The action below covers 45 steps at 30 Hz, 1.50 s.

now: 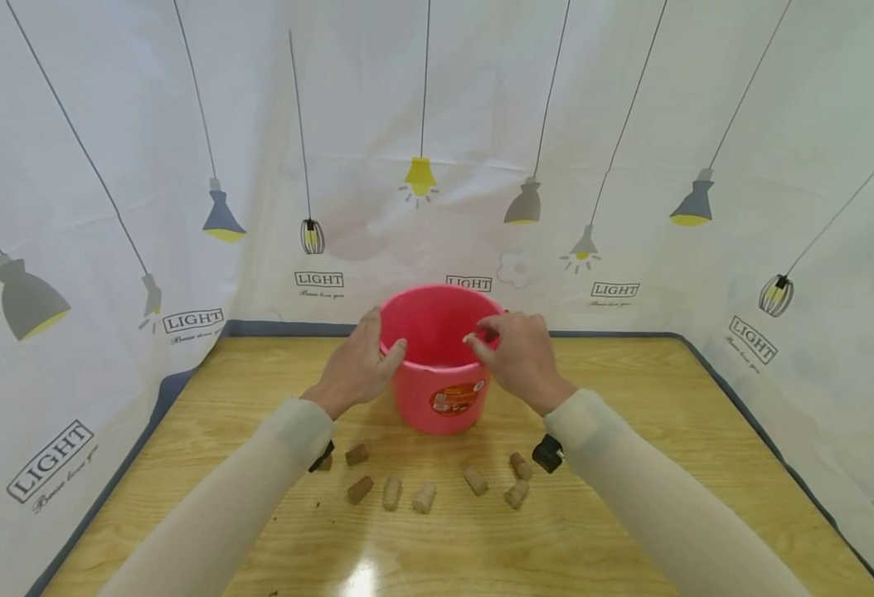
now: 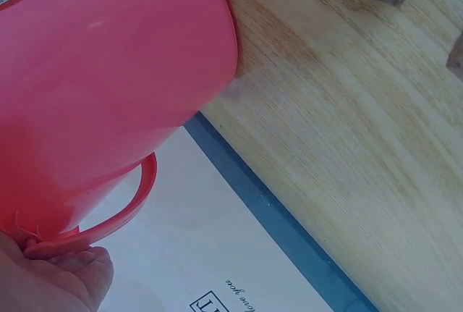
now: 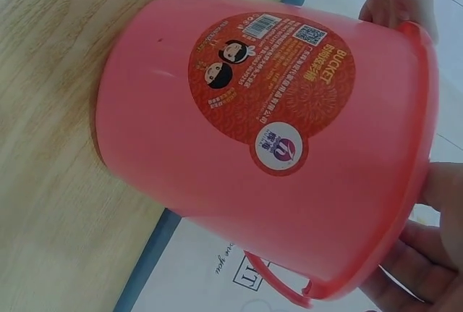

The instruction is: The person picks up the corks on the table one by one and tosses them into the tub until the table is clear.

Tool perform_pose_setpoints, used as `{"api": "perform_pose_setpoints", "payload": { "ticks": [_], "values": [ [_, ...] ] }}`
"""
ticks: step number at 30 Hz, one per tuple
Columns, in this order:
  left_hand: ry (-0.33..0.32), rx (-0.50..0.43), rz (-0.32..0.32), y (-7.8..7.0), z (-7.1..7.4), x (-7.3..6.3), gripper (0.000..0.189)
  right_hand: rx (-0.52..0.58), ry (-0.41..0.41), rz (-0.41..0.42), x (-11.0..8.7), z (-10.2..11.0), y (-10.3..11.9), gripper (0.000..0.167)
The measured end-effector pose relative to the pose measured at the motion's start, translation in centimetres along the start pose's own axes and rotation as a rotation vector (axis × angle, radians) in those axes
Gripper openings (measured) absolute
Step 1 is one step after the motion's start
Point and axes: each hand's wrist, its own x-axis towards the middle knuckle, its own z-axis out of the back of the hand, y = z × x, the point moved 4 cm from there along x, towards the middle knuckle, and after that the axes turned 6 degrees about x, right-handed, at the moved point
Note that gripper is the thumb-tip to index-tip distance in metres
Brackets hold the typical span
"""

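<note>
A pink plastic bucket (image 1: pixel 440 390) stands on the table, with a red printed label (image 3: pixel 275 73) on its front side. My left hand (image 1: pixel 358 361) grips its left rim, the thumb towards the inside. In the left wrist view, the fingers (image 2: pixel 90 272) lie under the end of the bucket's handle (image 2: pixel 137 200). At the right rim, my right hand (image 1: pixel 522 352) holds the edge between thumb and curled fingers (image 3: pixel 416 258). The bottom inside the bucket is mostly hidden by its front wall.
Several corks lie scattered on the wooden table (image 1: pixel 601 539) in front of the bucket, among them a pale cork (image 1: pixel 392 492) and a darker brown cork (image 1: pixel 359 489). A white cloth (image 1: pixel 377 108) printed with lamps surrounds the table's back and sides.
</note>
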Motion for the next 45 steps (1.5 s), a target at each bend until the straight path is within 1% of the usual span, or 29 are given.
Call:
{"api": "perform_pose_setpoints", "payload": {
  "ticks": [3, 6, 12, 20, 34, 41, 45],
  "values": [
    [0.005, 0.001, 0.001, 0.0, 0.0, 0.0, 0.084, -0.014, 0.015, -0.033, -0.2, -0.1, -0.1, 0.031],
    [0.008, 0.004, -0.002, 0.0, 0.0, 0.0, 0.083, -0.020, 0.008, -0.047, -0.3, 0.0, -0.1, 0.033],
    [0.003, 0.001, -0.008, 0.0, 0.0, 0.0, 0.083, -0.014, -0.032, -0.035, -0.5, 0.4, -0.1, 0.032],
    [0.015, -0.009, 0.008, 0.0, 0.0, 0.0, 0.083, 0.012, -0.064, -0.001, -0.8, 0.9, -0.1, 0.030],
    [0.012, 0.000, -0.002, -0.2, 0.2, -0.1, 0.083, 0.034, -0.111, 0.046, -1.8, 1.9, -0.5, 0.026],
    [0.007, -0.005, -0.007, -0.2, 0.2, 0.0, 0.083, 0.056, -0.112, 0.033, -2.7, 2.2, -0.8, 0.025],
    [0.012, -0.003, -0.002, 0.0, 0.0, 0.0, 0.083, 0.062, -0.122, 0.043, -3.1, 2.3, -1.0, 0.024]
  ]
}}
